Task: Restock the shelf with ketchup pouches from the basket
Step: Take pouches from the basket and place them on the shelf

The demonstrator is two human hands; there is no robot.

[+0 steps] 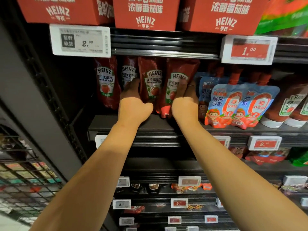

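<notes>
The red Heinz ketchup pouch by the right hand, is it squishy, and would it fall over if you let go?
Probably squishy: the Heinz ketchup pouch looks like soft film, creased near its top. It leans sideways on its narrow cap end, so it may tip once the right hand lets go. Glossy skin, maybe slippery.

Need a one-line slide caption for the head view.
Both hands, left hand and right hand, seat two red Heinz ketchup pouches upright on the black metal shelf.

Glossy plastic ketchup pouches; matt, seemingly metal shelf.
</notes>
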